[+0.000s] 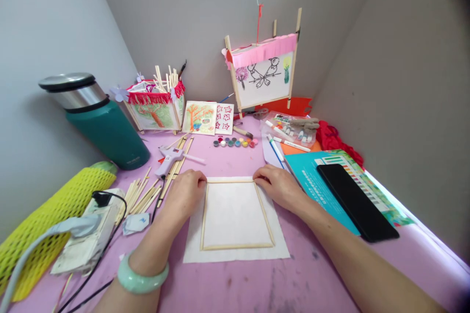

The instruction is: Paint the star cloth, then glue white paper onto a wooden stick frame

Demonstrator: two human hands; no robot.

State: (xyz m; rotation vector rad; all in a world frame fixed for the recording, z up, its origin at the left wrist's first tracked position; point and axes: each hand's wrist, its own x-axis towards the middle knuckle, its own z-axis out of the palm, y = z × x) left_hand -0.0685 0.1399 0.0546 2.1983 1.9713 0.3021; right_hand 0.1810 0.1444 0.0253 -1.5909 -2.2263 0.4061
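Observation:
A square frame of thin wooden sticks [238,246] lies flat on a sheet of white paper [235,215] in front of me. The paper's side and near margins stick out past the sticks. My left hand [187,188] pinches the far left corner, its fingertips at the end of the top stick. At the far right corner my right hand [277,186] does the same with fingers closed. A pale green bangle [142,276] circles my left wrist. Beside my left hand lies a glue gun [172,160] among several loose wooden sticks [141,195].
At left stand a teal flask [106,127], a power strip [86,239] with cords, and yellow netting [47,220]. Paint pots [235,142] sit beyond the paper. A phone [356,200] rests on a blue book [312,176] at right. A decorated paper lantern [264,76] hangs behind.

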